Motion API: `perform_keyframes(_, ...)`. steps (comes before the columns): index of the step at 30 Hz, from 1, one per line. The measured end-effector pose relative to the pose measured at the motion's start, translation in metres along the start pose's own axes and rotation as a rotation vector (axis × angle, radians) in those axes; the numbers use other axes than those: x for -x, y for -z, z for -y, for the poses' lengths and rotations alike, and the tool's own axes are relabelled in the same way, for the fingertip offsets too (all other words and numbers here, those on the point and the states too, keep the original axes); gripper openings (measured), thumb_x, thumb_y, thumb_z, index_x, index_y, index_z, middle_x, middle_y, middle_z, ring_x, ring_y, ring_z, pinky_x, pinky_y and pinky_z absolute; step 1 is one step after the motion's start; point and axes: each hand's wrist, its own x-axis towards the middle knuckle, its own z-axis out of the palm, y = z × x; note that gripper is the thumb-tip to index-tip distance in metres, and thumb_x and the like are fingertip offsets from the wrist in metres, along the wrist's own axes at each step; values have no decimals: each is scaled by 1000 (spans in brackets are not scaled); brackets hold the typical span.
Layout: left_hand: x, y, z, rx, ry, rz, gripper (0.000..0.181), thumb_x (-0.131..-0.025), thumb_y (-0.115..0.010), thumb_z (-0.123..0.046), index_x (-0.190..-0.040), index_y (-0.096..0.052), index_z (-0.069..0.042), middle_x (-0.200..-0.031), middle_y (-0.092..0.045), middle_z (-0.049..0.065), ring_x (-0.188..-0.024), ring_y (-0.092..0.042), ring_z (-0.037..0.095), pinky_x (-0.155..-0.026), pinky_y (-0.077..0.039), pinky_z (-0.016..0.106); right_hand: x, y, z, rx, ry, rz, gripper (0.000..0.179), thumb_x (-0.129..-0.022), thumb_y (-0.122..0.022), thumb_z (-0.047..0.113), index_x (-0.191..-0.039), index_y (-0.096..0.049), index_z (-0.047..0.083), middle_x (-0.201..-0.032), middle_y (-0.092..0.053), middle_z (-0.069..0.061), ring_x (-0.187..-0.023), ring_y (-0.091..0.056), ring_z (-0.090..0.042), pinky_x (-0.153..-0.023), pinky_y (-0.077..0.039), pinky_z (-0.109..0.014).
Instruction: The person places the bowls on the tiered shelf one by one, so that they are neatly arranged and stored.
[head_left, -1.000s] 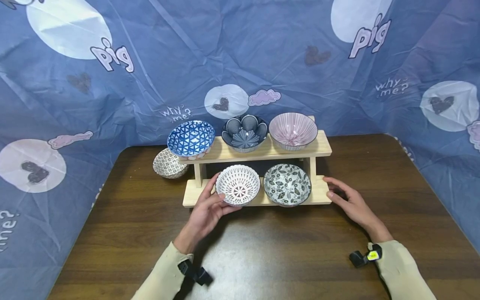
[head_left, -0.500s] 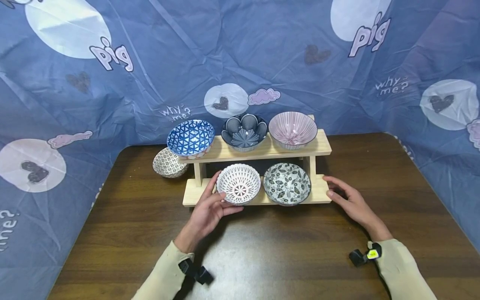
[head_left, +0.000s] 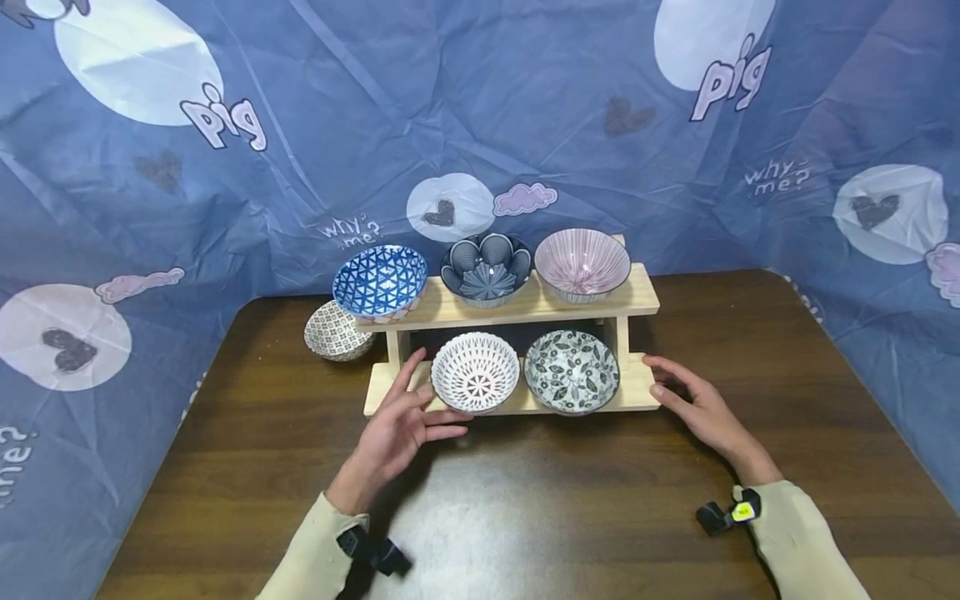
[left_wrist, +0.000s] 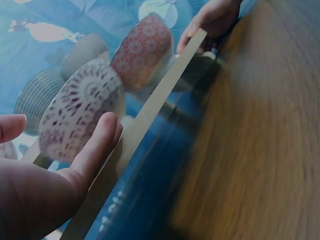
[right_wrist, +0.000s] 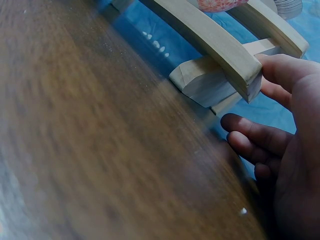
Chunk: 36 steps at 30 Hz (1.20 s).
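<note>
In the head view my left hand [head_left: 393, 429] is spread beside a white bowl with a dark dash pattern [head_left: 475, 372], fingertips close to its left side. This bowl sits on the lower shelf of a two-tier wooden stand [head_left: 641, 385]. In the left wrist view my thumb and a finger are apart, with the bowl [left_wrist: 82, 110] just past them. My right hand [head_left: 708, 417] touches the right end of the lower shelf with thumb and index finger. The right wrist view shows fingertips [right_wrist: 270, 62] at that shelf end and the other fingers bent below it.
A leaf-patterned bowl [head_left: 573, 372] shares the lower shelf. Above stand a blue-and-white bowl [head_left: 380, 283], a dark petal bowl [head_left: 486, 271] and a pink-striped bowl [head_left: 583, 265]. A small checked bowl [head_left: 337, 332] is on the brown table [head_left: 525, 508] behind left. A blue printed cloth [head_left: 480, 100] hangs behind.
My left hand has let go of the white dash-patterned bowl and drawn back slightly left, its fingers spreading. The bowl stays on the lower shelf. My right hand holds its place at the shelf end.
</note>
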Motion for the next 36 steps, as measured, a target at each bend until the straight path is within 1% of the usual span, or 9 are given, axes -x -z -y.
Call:
perform_keyframes(6, 15, 21, -11, 64, -77, 124, 66, -103, -23, -3, -158, 8, -22, -152, -45, 13, -106, -71, 38, -93, -60, 48, 0, -1, 0, -1, 6, -6, 45, -103, -55, 22, -146, -50, 9, -147, -52, -19, -108, -47, 17, -92, -41, -14)
perform_keyframes(10, 23, 35, -19, 128, -138, 178, 54, -105, -21, -2, -154, -13, -23, -138, -62, 9, -109, -70, 43, -95, -59, 51, 0, -1, 1, 0, 7, -5, 45, -103, -55, 22, -146, -50, 9, -147, -51, -19, -108, -46, 17, -91, -41, -14)
perform_keyframes(13, 30, 46, -25, 146, -171, 196, 48, -106, -20, -3, -149, -28, -24, -137, -64, 11, -112, -68, 44, -97, -58, 52, 0, -1, 1, 0, -4, -2, 45, -103, -55, 23, -146, -50, 10, -148, -51, -19, -108, -46, 17, -91, -41, -15)
perform_keyframes(15, 36, 53, -29, 155, -185, 193, 47, -107, -19, -4, -147, -32, -24, -136, -65, 12, -113, -68, 44, -98, -57, 52, 0, 0, 2, 1, -12, 0, 45, -103, -55, 24, -146, -49, 10, -148, -51, -18, -109, -46, 17, -92, -40, -16)
perform_keyframes(21, 53, 71, -38, 170, -238, 141, 47, -107, -16, -5, -150, -28, -20, -137, -63, 15, -114, -67, 46, -99, -57, 54, 0, 0, 2, -2, -18, 5, 46, -104, -55, 24, -147, -49, 9, -148, -51, -18, -109, -46, 17, -92, -41, -16)
perform_keyframes(27, 64, 83, -46, 146, -273, 17, 40, -107, -19, -7, -146, -23, -18, -132, -65, 14, -110, -69, 45, -96, -59, 52, 0, 0, 3, -4, -6, 0, 45, -103, -55, 23, -146, -49, 9, -147, -51, -20, -109, -47, 17, -92, -41, -15)
perform_keyframes(30, 69, 87, -49, 131, -297, -16, 39, -107, -18, -7, -144, -25, -17, -129, -66, 13, -109, -69, 44, -95, -59, 49, 0, -1, 1, -4, 4, -3, 45, -103, -55, 22, -146, -50, 9, -146, -52, -21, -109, -47, 17, -92, -41, -14)
perform_keyframes(33, 72, 91, -51, 130, -317, -41, 38, -107, -18, -7, -142, -27, -16, -128, -66, 13, -109, -69, 43, -95, -60, 48, 0, -1, 0, -13, 19, -9, 44, -103, -55, 21, -146, -50, 9, -145, -54, -10, -109, -48, 17, -92, -41, -12)
perform_keyframes(36, 75, 94, -53, 114, -318, -88, 37, -107, -21, -7, -142, -24, -16, -127, -65, 12, -109, -70, 42, -94, -61, 46, 0, -2, -1, -26, 31, -14, 44, -103, -56, 20, -145, -51, 9, -140, -54, 12, -109, -49, 16, -91, -40, -11)
